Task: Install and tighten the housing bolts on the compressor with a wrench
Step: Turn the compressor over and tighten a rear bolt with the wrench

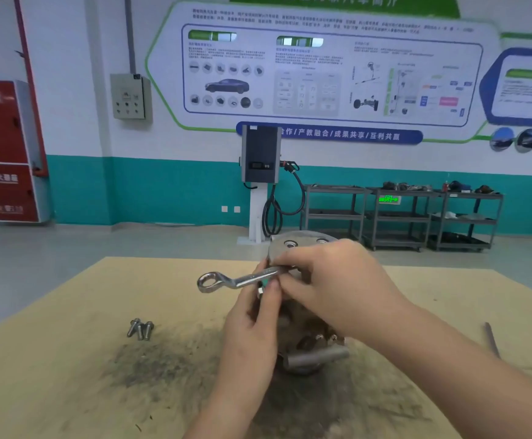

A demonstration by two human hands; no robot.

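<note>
A tan, board-topped table [52, 375] fills the lower view, smudged with dark grease near its middle. Toward the left side of the table lie three loose silver flanged bolts [140, 329], bunched together and touching, well apart from everything else.

Moving right, a silver double-ended ring wrench [239, 278] juts out level, its free ring end pointing toward the left edge. Its other end disappears under the fingers. Just below the shaft, the left hand [252, 324] rises from the near edge, thumb and fingertips curled and pinching a small silver bolt [260, 291] against the side of the compressor; most of the bolt is hidden.

At the table's middle stands the grey cast-metal compressor [309, 353], upright, with a round flat plate on top and a short pipe stub low on its near side. The right hand [328, 280] reaches in from the near right corner, fingers curled round the wrench's hidden end, resting over the compressor's upper body.

Near the right edge lies a thin dark metal rod [492, 340], blurred.

The step in hand appears to be starting one housing bolt by finger. Next, the wrench ring likely needs seating squarely over the bolt head before turning; the three remaining bolts await.
</note>
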